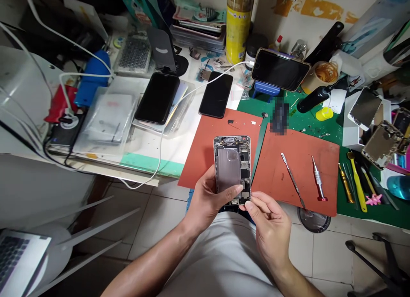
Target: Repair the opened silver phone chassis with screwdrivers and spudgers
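Left-hand grip is closed around the long edge of an opened smartphone, thumb across its lower end, holding it above the person's lap, just in front of the surface. Its long axis runs away from the person, and its bottom end lies nearest the right-hand grip, whose thumb and fingertips pinch together at the lower right corner; whether they hold some small part there, I cannot tell. Beyond, on an orange-red mat, lie a metal spudger and a red-tipped screwdriver.
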The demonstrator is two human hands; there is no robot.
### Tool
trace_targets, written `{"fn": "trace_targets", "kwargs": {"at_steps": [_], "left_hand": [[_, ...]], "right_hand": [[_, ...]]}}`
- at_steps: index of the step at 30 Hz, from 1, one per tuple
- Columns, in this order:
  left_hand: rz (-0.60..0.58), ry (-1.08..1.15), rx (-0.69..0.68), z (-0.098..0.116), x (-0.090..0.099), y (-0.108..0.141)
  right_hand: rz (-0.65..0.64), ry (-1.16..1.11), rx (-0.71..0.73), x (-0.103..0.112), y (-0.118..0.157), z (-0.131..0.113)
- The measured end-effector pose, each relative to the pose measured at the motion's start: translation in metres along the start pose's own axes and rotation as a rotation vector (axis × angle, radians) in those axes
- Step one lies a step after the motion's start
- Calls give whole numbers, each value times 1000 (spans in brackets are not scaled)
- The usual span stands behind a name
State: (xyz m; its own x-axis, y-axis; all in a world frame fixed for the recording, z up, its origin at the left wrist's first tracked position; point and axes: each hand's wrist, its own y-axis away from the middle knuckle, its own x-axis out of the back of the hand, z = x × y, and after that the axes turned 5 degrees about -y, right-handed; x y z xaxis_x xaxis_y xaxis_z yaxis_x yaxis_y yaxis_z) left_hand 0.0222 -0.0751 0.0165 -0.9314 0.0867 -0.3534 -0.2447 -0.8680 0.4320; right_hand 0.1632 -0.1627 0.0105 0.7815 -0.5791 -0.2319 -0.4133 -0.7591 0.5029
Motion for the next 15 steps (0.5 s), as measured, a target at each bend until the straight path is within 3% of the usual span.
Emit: {"fn": "trace_targets", "kwargs": {"at_steps": [7, 15], "left_hand": [[-5, 22, 30, 1, -4, -3], [28, -10, -6, -1, -6, -1]], "right_hand": [[15, 36, 131, -5, 4, -4], [-77, 174, 264, 1, 0, -9]]}}
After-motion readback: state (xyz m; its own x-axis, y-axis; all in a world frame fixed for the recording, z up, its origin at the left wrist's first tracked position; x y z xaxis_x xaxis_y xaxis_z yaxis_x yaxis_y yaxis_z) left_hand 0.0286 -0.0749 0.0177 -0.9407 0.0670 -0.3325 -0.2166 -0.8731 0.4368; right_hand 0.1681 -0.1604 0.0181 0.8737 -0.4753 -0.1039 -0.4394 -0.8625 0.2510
